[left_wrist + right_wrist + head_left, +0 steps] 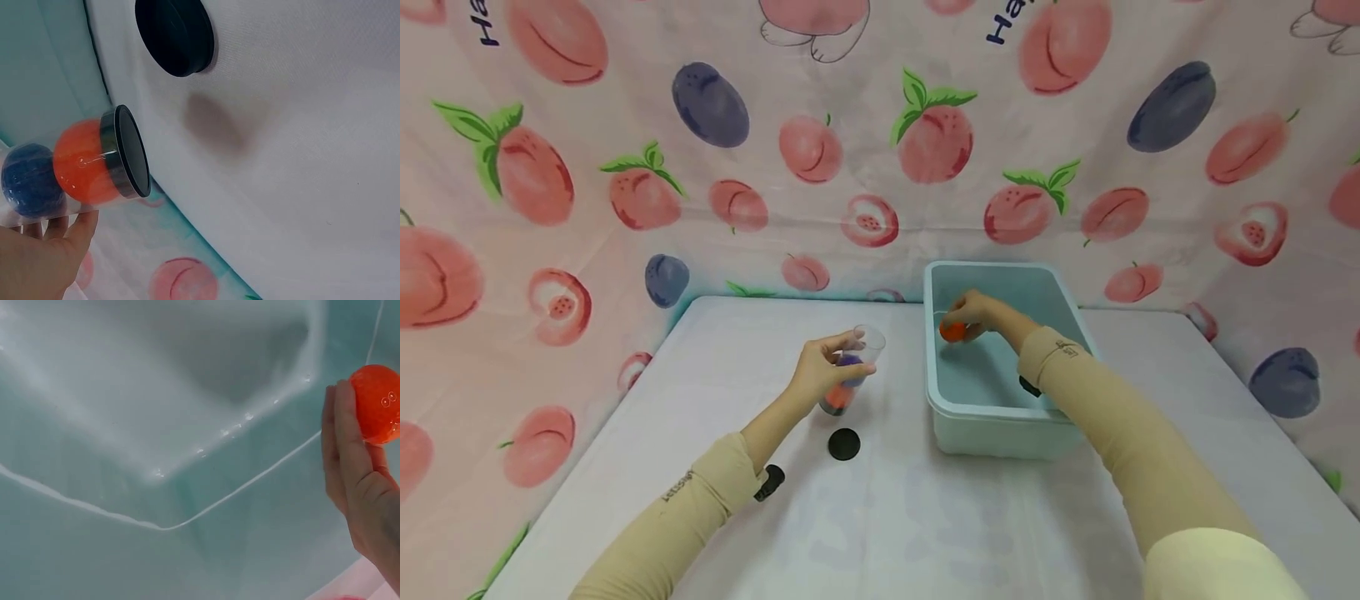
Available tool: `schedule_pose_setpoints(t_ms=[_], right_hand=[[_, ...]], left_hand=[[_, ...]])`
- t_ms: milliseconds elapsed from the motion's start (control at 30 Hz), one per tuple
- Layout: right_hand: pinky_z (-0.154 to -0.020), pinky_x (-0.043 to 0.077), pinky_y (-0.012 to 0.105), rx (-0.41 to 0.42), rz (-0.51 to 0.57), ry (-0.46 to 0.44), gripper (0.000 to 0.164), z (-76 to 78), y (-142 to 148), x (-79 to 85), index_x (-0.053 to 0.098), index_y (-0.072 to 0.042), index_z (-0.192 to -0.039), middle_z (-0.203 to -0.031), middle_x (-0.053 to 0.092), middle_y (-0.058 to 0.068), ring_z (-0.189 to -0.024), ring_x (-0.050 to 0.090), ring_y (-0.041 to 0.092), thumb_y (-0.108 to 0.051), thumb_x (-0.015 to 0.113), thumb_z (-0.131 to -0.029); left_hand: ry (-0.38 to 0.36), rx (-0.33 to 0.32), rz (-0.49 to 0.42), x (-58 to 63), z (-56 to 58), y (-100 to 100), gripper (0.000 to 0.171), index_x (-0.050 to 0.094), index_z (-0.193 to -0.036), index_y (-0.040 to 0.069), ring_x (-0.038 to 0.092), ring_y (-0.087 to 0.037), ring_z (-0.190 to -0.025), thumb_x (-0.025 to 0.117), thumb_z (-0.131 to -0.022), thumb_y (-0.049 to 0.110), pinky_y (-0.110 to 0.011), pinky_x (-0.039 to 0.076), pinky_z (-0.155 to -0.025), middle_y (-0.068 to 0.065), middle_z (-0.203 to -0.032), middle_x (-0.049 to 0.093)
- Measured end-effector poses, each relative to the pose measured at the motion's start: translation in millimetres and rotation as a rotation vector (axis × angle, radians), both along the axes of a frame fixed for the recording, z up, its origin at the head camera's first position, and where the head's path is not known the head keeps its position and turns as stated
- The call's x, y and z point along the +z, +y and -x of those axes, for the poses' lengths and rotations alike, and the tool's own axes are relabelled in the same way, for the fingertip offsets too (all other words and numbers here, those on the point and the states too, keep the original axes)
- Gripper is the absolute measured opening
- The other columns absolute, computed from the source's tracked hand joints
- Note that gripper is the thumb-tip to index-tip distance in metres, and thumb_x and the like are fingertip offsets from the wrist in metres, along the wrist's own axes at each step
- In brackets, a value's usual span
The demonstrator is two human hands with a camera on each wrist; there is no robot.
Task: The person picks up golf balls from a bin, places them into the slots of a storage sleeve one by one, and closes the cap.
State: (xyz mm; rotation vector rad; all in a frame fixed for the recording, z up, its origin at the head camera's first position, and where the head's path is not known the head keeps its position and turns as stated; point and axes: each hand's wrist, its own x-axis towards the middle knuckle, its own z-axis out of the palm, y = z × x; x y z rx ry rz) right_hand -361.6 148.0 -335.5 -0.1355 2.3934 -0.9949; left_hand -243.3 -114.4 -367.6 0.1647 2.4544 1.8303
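My left hand [822, 368] grips a clear plastic tube [871, 340] over the table, its top end uncapped and a black cap on its lower end. Inside, an orange ball [84, 162] sits against that cap, with a dark blue ball [32, 180] above it. A loose black lid [844, 444] lies on the table just below the tube. Over in the pale blue tub [1006, 411], my right hand [981, 312] pinches another orange ball [378, 403] between fingers and thumb, near the tub's left wall.
The tub stands at the back of the white-covered table [880, 533], right of centre. Close behind rises a hanging cloth [880, 108] printed with peaches. Dark wrist cameras [769, 483] sit under both forearms.
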Motion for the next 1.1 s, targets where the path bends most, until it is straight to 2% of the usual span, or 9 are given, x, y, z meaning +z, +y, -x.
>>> schedule_pose_setpoints(t_ms=[200, 233, 400, 533, 667, 900, 1100], right_hand=[[-0.093, 0.051, 0.041, -0.006, 0.055, 0.04, 0.044, 0.0, 7, 1.7, 0.043, 0.016, -0.128, -0.129, 0.045, 0.03, -0.107, 0.054, 0.033, -0.01, 0.05, -0.093], [-0.093, 0.052, 0.041, -0.012, 0.053, 0.045, 0.045, -0.3, 8, 2.7, 0.043, 0.016, -0.129, -0.129, 0.045, 0.03, -0.107, 0.054, 0.034, -0.011, 0.05, -0.093], [-0.091, 0.052, 0.039, -0.06, 0.066, 0.046, 0.048, -2.7, 13, 8.3, 0.04, 0.015, -0.131, -0.131, 0.043, 0.029, -0.105, 0.056, 0.034, -0.013, 0.049, -0.094], [-0.091, 0.052, 0.039, -0.082, 0.092, 0.05, 0.046, -8.6, 14, 13.9, 0.042, 0.014, -0.13, -0.13, 0.045, 0.027, -0.099, 0.057, 0.03, -0.014, 0.049, -0.095], [-0.09, 0.053, 0.038, -0.095, 0.109, 0.048, 0.043, -16.1, 17, 17.7, 0.045, 0.013, -0.128, -0.128, 0.047, 0.027, -0.093, 0.058, 0.026, -0.014, 0.049, -0.095], [-0.09, 0.052, 0.038, -0.115, 0.164, 0.02, 0.044, -30.6, 18, 19.8, 0.045, 0.012, -0.129, -0.131, 0.045, 0.025, -0.096, 0.056, 0.027, -0.013, 0.052, -0.094], [-0.094, 0.05, 0.039, -0.086, 0.206, 0.006, 0.045, -38.4, 12, 32.1, 0.043, 0.011, -0.132, -0.133, 0.044, 0.025, -0.094, 0.056, 0.024, -0.013, 0.05, -0.094]], left_hand=[[0.008, -0.012, 0.01, -1.0, -0.2, 1, 0.06, 0.054, -0.134, 0.01, 0.059, -0.03, -0.113, 0.077, -0.078, 0.014, -0.046, 0.047, -0.099, -0.015, -0.127, 0.06], [0.004, -0.015, 0.008, 2.8, -2.6, 3, 0.059, 0.054, -0.134, 0.01, 0.058, -0.031, -0.113, 0.076, -0.079, 0.013, -0.046, 0.047, -0.099, -0.015, -0.127, 0.06], [0.003, -0.032, -0.004, 1.5, -1.3, 5, 0.059, 0.055, -0.133, 0.011, 0.059, -0.031, -0.112, 0.077, -0.078, 0.012, -0.045, 0.047, -0.098, -0.015, -0.126, 0.061], [0.011, -0.031, -0.003, -2.3, 1.7, 7, 0.059, 0.056, -0.132, 0.012, 0.061, -0.029, -0.109, 0.077, -0.077, 0.012, -0.042, 0.05, -0.095, -0.016, -0.125, 0.061], [-0.018, -0.04, -0.01, -5.8, 2.6, 12, 0.058, 0.056, -0.132, 0.012, 0.061, -0.029, -0.11, 0.077, -0.078, 0.012, -0.044, 0.049, -0.097, -0.017, -0.127, 0.06], [-0.041, -0.077, -0.032, -14.6, 2.8, 22, 0.059, 0.055, -0.133, 0.011, 0.061, -0.03, -0.11, 0.076, -0.078, 0.012, -0.042, 0.05, -0.094, -0.018, -0.129, 0.059], [-0.015, -0.062, -0.033, -9.0, 2.9, 25, 0.057, 0.057, -0.131, 0.011, 0.062, -0.03, -0.109, 0.077, -0.078, 0.012, -0.042, 0.051, -0.093, -0.017, -0.126, 0.061]])
